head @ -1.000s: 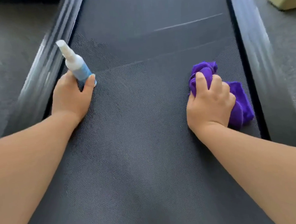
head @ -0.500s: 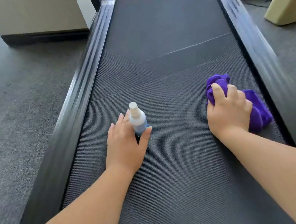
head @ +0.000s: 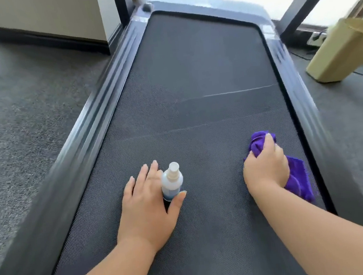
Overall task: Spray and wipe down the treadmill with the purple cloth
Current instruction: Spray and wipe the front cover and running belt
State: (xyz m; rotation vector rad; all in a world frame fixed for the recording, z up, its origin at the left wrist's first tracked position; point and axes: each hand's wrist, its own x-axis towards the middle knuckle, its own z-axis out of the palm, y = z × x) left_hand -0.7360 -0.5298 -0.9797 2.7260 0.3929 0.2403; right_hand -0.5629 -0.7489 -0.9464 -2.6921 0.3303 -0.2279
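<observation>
Left hand: the left hand (head: 148, 204) lies palm down on the treadmill belt (head: 196, 117), forearm reaching in from the lower left; its fingers (head: 150, 170) are stretched forward and lie almost flat, the thumb spread out to the right.
Left hold: the spray bottle (head: 171, 184) stands upright in the fork between forefinger and thumb, lightly held there; the thumb tip touches its base on the right, and the straight fingers run along its left side.
Right hand: the right hand (head: 266, 168) is knuckles up on the belt, forearm coming in from the lower right, fingers curled tight and gripping the purple cloth (head: 297, 179).
Cloth: bunched; one fold pokes out ahead of the fingertips, the rest spills from under the palm towards the right side rail (head: 303, 111), lying on the belt.
Bottle: white cap, clear upper body, blue band at the bottom, nozzle above the fingertips; any printing on it is too small to read.
Writing: no legible brand or label on the bottle or the treadmill.
Belt: dark woven surface with a thin pale line across it well beyond both sets of fingers.
Surroundings: grey carpet (head: 17, 114) left of the left side rail (head: 86, 138); a tan bin (head: 342, 53) far beyond the right fingers.
</observation>
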